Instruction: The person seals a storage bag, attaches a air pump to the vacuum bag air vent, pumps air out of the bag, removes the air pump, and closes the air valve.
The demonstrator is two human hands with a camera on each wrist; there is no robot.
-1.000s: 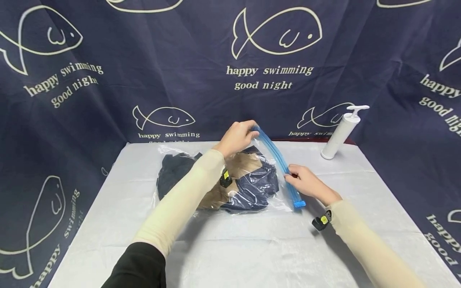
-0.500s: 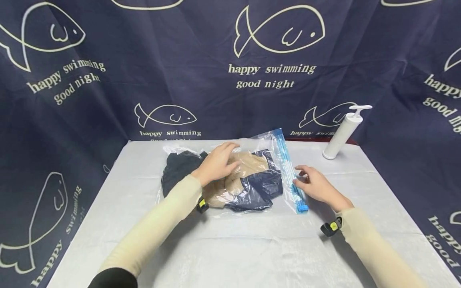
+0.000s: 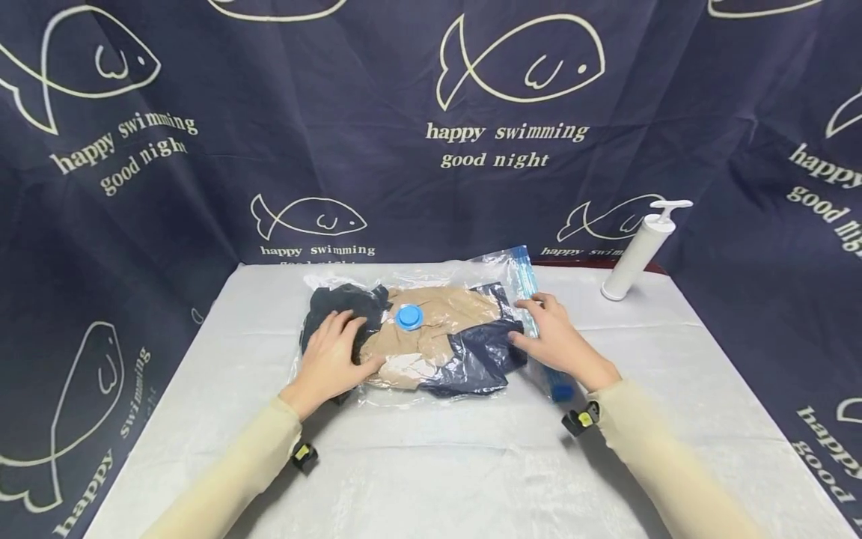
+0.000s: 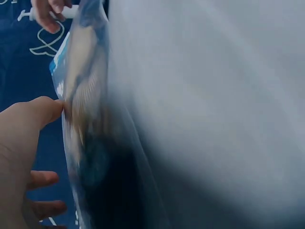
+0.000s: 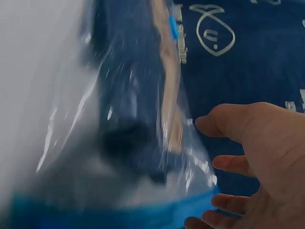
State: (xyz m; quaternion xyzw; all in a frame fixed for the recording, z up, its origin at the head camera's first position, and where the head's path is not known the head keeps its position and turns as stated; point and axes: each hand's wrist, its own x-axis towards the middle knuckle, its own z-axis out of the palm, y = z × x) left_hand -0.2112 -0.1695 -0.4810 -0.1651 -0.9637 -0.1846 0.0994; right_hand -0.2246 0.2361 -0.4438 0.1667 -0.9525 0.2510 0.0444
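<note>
A clear vacuum storage bag (image 3: 494,263) lies flat on the white table, with folded black, tan and navy clothes (image 3: 438,307) inside. On top of it sits a round blue valve (image 3: 408,317). Its right edge carries a blue zip strip (image 3: 524,277), partly hidden by my right hand (image 3: 562,340). That hand is over the strip end, fingers spread and loosely bent. My left hand (image 3: 330,364) is over the black clothes at the other end, fingers relaxed. In the left wrist view the thumb (image 4: 47,110) is right at the bag's surface. Neither hand grips anything.
A white hand pump (image 3: 636,254) with a T-shaped handle stands upright at the table's back right. Dark blue fish-print cloth (image 3: 498,187) hangs behind and on both sides. The white table cover (image 3: 438,471) stretches in front of the bag.
My left hand has let go of the strip's far end and moved left and nearer, uncovering the blue valve. The strip has dropped flat. My right hand has released it and shifted slightly left.
</note>
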